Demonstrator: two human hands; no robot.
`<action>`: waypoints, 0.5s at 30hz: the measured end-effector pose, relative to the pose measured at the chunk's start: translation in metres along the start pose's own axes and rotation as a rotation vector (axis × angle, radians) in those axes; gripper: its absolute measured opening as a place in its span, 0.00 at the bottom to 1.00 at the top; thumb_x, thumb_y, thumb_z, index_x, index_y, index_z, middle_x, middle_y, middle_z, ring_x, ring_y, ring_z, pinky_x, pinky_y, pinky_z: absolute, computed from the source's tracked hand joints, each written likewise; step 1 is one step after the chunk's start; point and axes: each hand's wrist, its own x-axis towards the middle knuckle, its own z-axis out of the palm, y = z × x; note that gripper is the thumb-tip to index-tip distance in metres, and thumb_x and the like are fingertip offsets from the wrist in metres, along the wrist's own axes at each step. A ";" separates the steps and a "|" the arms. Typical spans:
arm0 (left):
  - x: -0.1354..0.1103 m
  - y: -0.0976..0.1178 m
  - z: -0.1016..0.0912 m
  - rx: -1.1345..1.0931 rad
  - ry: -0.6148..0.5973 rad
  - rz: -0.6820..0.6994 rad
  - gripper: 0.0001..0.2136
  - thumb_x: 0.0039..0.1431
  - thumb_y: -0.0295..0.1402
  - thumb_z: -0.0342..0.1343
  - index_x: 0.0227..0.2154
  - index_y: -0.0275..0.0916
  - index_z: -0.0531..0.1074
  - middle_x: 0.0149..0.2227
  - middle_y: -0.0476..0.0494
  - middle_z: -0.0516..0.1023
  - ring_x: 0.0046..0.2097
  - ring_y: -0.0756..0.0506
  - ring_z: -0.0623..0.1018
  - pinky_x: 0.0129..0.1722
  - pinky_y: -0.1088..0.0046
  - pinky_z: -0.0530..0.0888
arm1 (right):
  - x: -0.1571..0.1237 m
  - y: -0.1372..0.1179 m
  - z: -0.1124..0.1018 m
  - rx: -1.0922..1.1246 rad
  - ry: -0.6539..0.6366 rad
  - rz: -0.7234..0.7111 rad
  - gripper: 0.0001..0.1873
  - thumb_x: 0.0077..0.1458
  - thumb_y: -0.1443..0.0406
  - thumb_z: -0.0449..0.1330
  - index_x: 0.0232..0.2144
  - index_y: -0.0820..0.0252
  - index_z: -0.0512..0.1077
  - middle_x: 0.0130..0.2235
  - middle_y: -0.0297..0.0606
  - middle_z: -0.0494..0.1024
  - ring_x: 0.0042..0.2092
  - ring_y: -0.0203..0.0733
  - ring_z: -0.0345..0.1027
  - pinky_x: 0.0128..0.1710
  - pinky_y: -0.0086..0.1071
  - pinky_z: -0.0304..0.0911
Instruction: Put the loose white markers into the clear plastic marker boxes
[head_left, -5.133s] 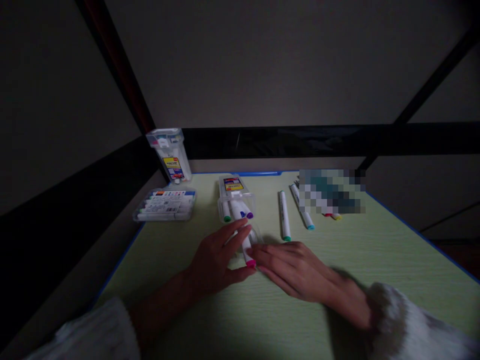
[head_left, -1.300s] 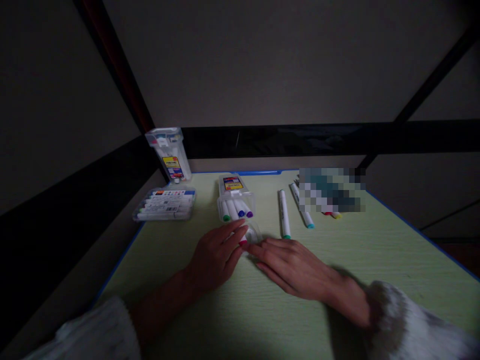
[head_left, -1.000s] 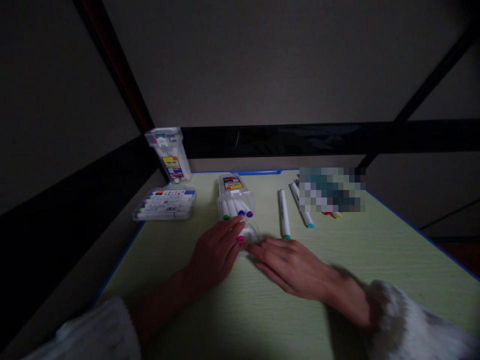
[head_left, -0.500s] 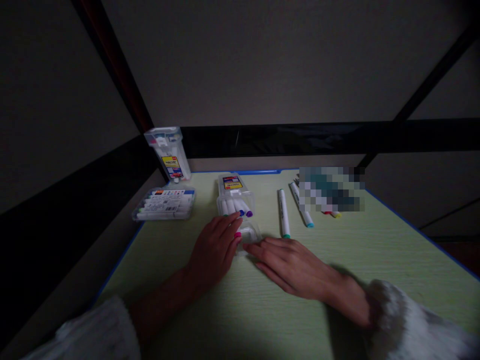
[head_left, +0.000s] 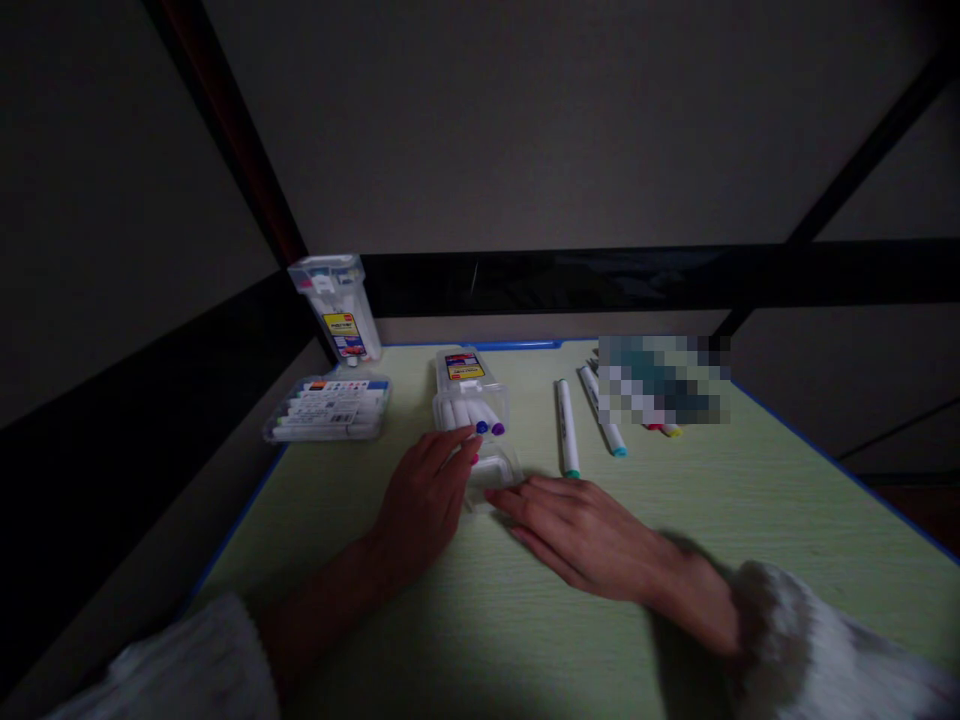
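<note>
Slightly left of centre, my left hand [head_left: 424, 490] is closed around a marker with a pink end [head_left: 474, 459], most of it hidden by the fingers. Beyond it lies a clear plastic marker case [head_left: 469, 372], its opening toward me, with several white markers inside showing blue [head_left: 481, 427] and purple [head_left: 498, 428] ends. The hinged lid [head_left: 491, 468] is folded down onto the table. My right hand [head_left: 574, 530] lies palm down with fingers stretched out, fingertips touching the lid's near right edge.
On the table [head_left: 495, 620], a green-ended marker [head_left: 568, 428] and a teal-ended marker [head_left: 604, 410] lie right of the case. Blurred items [head_left: 664, 380] are behind, with red and yellow ends showing. At left, one filled case [head_left: 330, 408] lies flat and another [head_left: 341, 310] stands upright.
The pink-ended marker has moved slightly away from me toward the case, with my left fingers following it. My right hand has stayed on the lid.
</note>
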 end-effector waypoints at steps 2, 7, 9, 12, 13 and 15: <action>0.000 0.000 0.000 0.001 0.001 0.003 0.14 0.59 0.21 0.43 0.46 0.31 0.65 0.47 0.37 0.70 0.46 0.44 0.68 0.46 0.63 0.69 | 0.000 0.000 0.000 -0.003 0.002 -0.002 0.15 0.60 0.69 0.43 0.48 0.68 0.61 0.35 0.44 0.74 0.37 0.40 0.68 0.36 0.35 0.68; -0.001 -0.001 0.001 -0.013 0.014 0.000 0.15 0.58 0.22 0.43 0.47 0.34 0.64 0.47 0.39 0.70 0.46 0.44 0.69 0.46 0.63 0.70 | 0.000 0.000 0.001 -0.013 0.013 -0.001 0.15 0.60 0.69 0.43 0.48 0.68 0.61 0.34 0.43 0.74 0.36 0.39 0.68 0.36 0.34 0.67; -0.002 -0.002 0.002 -0.028 0.015 -0.002 0.16 0.57 0.21 0.43 0.47 0.35 0.64 0.47 0.39 0.69 0.46 0.44 0.68 0.46 0.62 0.70 | 0.000 0.000 0.001 -0.013 0.014 -0.003 0.15 0.60 0.69 0.43 0.48 0.68 0.61 0.34 0.43 0.74 0.36 0.40 0.68 0.36 0.35 0.68; -0.003 -0.003 0.002 -0.047 0.028 -0.003 0.16 0.56 0.20 0.44 0.47 0.35 0.65 0.47 0.39 0.69 0.46 0.44 0.68 0.45 0.63 0.70 | 0.000 0.000 0.001 -0.007 0.007 -0.009 0.15 0.60 0.70 0.44 0.48 0.69 0.61 0.34 0.43 0.74 0.35 0.40 0.68 0.35 0.35 0.68; -0.003 -0.002 0.001 -0.050 0.033 -0.004 0.17 0.56 0.20 0.44 0.47 0.35 0.65 0.46 0.39 0.70 0.46 0.44 0.68 0.45 0.63 0.71 | 0.000 0.000 0.001 -0.007 0.006 -0.009 0.15 0.60 0.70 0.44 0.48 0.69 0.61 0.35 0.43 0.74 0.35 0.40 0.68 0.35 0.35 0.68; -0.002 -0.002 0.000 -0.052 0.042 -0.006 0.17 0.56 0.20 0.44 0.47 0.37 0.65 0.46 0.39 0.70 0.46 0.44 0.69 0.45 0.63 0.71 | 0.000 0.000 0.001 -0.007 0.002 -0.007 0.15 0.60 0.70 0.43 0.48 0.68 0.61 0.35 0.43 0.74 0.36 0.40 0.68 0.35 0.35 0.68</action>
